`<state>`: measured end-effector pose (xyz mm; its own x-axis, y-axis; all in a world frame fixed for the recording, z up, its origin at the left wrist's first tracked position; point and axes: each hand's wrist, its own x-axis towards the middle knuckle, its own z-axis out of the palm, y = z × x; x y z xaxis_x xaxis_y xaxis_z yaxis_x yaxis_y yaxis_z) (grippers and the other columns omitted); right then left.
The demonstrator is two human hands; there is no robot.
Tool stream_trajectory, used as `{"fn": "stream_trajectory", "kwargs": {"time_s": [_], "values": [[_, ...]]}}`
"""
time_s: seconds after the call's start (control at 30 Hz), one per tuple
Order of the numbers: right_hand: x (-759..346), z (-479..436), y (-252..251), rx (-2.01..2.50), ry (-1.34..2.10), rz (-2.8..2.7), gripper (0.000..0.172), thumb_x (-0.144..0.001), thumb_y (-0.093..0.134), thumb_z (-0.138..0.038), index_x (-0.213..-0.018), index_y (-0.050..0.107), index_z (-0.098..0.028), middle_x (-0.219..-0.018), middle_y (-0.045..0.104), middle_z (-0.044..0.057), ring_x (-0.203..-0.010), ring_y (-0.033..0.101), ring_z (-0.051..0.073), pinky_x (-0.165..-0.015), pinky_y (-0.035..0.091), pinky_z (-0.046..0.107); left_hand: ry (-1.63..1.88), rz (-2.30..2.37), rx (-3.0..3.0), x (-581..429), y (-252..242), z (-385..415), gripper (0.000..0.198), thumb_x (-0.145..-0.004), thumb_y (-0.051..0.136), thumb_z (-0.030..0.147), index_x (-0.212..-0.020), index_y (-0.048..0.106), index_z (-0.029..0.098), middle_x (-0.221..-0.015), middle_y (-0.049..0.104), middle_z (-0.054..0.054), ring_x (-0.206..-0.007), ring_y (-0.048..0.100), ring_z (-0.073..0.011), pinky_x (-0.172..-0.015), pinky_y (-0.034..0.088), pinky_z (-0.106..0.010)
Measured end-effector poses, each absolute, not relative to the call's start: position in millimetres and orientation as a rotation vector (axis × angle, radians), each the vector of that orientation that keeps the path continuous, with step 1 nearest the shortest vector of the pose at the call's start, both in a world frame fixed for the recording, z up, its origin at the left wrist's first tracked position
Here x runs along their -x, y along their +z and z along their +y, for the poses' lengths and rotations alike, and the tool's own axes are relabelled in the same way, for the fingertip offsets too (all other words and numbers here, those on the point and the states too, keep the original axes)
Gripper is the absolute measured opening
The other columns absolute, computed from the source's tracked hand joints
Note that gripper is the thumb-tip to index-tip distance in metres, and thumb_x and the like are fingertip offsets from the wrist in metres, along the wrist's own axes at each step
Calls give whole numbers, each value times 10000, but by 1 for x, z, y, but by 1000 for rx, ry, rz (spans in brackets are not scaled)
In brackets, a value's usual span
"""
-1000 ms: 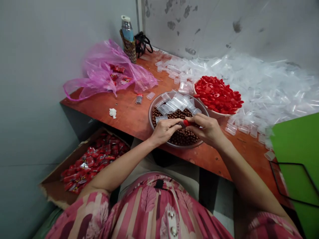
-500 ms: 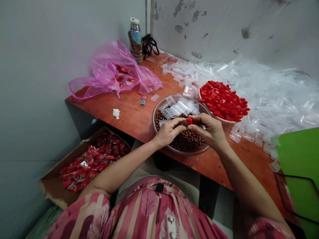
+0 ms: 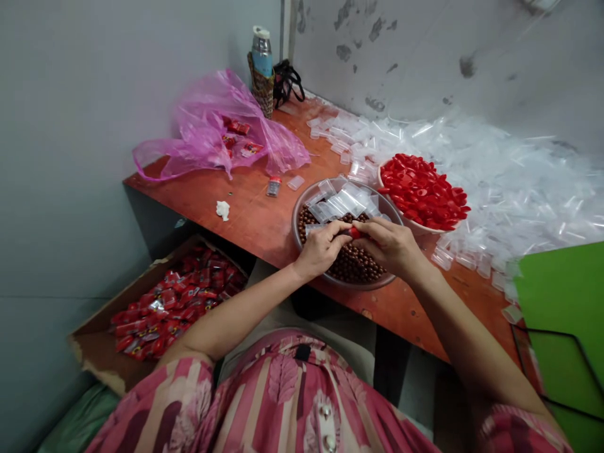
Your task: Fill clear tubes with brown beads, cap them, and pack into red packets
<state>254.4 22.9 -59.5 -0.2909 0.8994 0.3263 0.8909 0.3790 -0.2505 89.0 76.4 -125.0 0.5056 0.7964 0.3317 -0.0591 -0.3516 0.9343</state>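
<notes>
Over a metal bowl (image 3: pixel 297 229) of small brown balls (image 3: pixel 357 264), my two hands meet. My left hand (image 3: pixel 321 250) pinches a small container, mostly hidden by the fingers. The fingers of my right hand (image 3: pixel 392 244) are closed on the red cap (image 3: pixel 353 233) at its end. Clear plastic containers (image 3: pixel 346 200) lie on the balls at the back of the bowl. Just behind to the right, a pale bowl holds a heap of red caps (image 3: pixel 425 192).
Clear containers (image 3: pixel 509 182) are piled along the wall. At the left are a pink bag (image 3: pixel 202 135), a bottle (image 3: pixel 262 56), a filled red-capped container (image 3: pixel 274 186) and white scrap (image 3: pixel 223 211). A carton (image 3: pixel 94 343) of red packs stands below. A green board (image 3: pixel 566 308) is at the right.
Both hands have drawn closer together, and my right fingers now cover more of the red cap, which sits slightly lower and further left. The view has shifted slightly.
</notes>
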Motion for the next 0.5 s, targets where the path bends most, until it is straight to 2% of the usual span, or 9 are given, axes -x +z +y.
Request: {"fn": "stream_trajectory", "kwargs": {"time_s": [0.1, 0.2, 0.27, 0.3, 0.37, 0.43, 0.5], "values": [[-256, 28, -56, 1582, 125, -2103, 261, -828, 619, -332, -1057, 668, -217, -847, 692, 63, -763, 646, 193, -711, 509, 311, 1015, 562, -1479, -94, -128, 81, 192, -848, 565, 270, -1001, 627, 173, -959, 687, -22, -926, 625, -154, -868, 445, -260], [-253, 25, -61, 1488, 456, -1686, 457, -773, 685, -399, -1200, 581, -275, -1044, 696, 51, -965, 647, 216, -864, 508, 370, 1004, 443, -1042, -100, -130, 86, 290, -810, 623, 385, -1010, 587, 178, -977, 669, -26, -920, 625, -151, -886, 461, -291], [-252, 19, -69, 1377, 696, -1402, 516, -748, 704, -421, -1221, 537, -301, -1163, 655, 47, -1032, 628, 213, -858, 525, 377, 974, 393, -830, -102, -131, 89, 361, -769, 666, 431, -1013, 560, 187, -972, 661, -24, -875, 639, -143, -865, 484, -311], [-251, 16, -74, 1338, 781, -1291, 489, -735, 712, -427, -1179, 552, -298, -1152, 655, 45, -1003, 637, 207, -822, 541, 369, 959, 383, -785, -102, -132, 89, 377, -755, 682, 436, -1011, 553, 191, -967, 659, -21, -860, 643, -138, -861, 491, -319], [-251, 12, -83, 1314, 882, -1127, 397, -707, 727, -441, -1040, 600, -264, -990, 684, 37, -836, 658, 188, -722, 558, 348, 952, 393, -794, -102, -132, 89, 378, -747, 691, 437, -1003, 558, 193, -962, 660, -18, -853, 644, -134, -867, 495, -325], [-251, 11, -87, 1312, 924, -1012, 344, -682, 733, -468, -907, 620, -234, -770, 658, 11, -647, 619, 158, -641, 550, 332, 964, 435, -930, -100, -132, 88, 352, -763, 673, 433, -997, 585, 184, -973, 668, -29, -887, 637, -142, -888, 485, -317], [-252, 14, -86, 1304, 963, -946, 334, -640, 759, -468, -817, 623, -219, -687, 622, -8, -578, 577, 134, -624, 542, 320, 963, 477, -1157, -96, -130, 85, 299, -801, 637, 401, -997, 620, 176, -991, 677, -42, -941, 625, -161, -917, 467, -314]]}}
